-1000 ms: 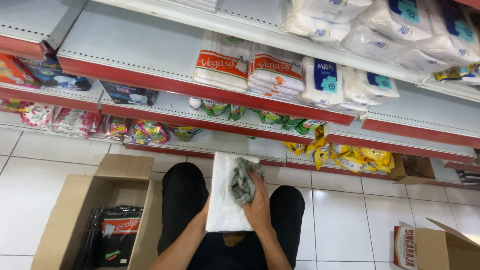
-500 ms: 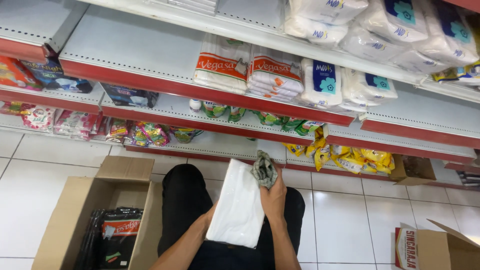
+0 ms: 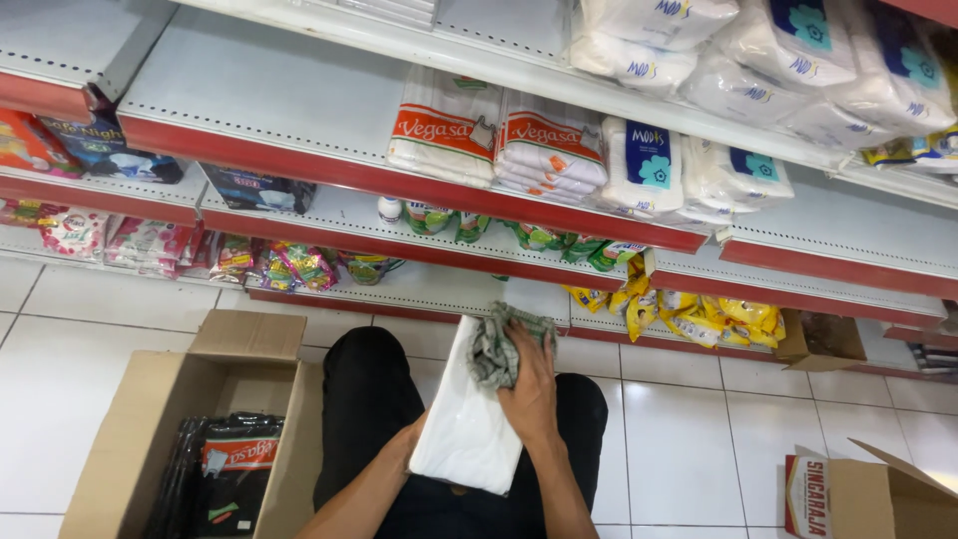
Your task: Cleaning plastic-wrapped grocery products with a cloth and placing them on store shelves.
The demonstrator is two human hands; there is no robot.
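Observation:
I am crouched before shop shelves, my black trousers below. My left hand (image 3: pixel 419 439) holds a white plastic-wrapped pack (image 3: pixel 469 419) from underneath; only its fingers show past the pack's lower edge. My right hand (image 3: pixel 529 394) presses a grey-green cloth (image 3: pixel 499 349) against the upper right side of the pack. The pack is tilted, its top end toward the shelves.
An open cardboard box (image 3: pixel 130 429) with dark packs stands on the tiled floor at my left. Another box (image 3: pixel 868 494) sits at the lower right. White shelves with red edges (image 3: pixel 329 170) carry white and orange packs (image 3: pixel 499 135), small sachets and yellow bags (image 3: pixel 699 314).
My right hand has slid the cloth up and to the right along the pack, from its middle to its top edge. The pack has tilted more.

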